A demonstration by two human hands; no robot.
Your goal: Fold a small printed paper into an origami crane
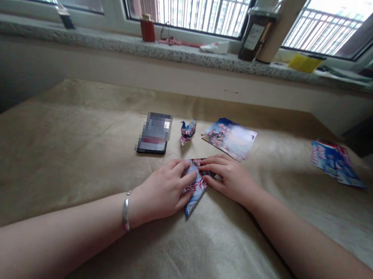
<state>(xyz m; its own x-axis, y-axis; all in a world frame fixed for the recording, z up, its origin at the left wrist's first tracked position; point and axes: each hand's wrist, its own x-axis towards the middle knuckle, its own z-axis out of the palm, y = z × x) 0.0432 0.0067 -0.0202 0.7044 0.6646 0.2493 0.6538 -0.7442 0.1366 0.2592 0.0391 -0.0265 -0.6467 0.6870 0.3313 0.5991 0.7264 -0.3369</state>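
Note:
A sheet of patterned origami paper (194, 196), blue with pink blossoms, lies folded on the table with a narrow point toward me. My left hand (164, 188) holds down its left side, fingers bent over the paper and the thumb low near the point. On the upper right part, my right hand (225, 176) grips the edge with fingertips and thumb. Both hands cover much of the sheet, so its full outline is hidden. Just beyond them stands a finished paper crane (187, 132) in similar blue and pink.
A phone (155, 133) with a blurred screen lies left of the crane. Right of it is a stack of patterned paper sheets (231, 138), with more fanned sheets (338, 163) farther right. A dark lidded jar (254, 34) and small items line the windowsill (102, 42).

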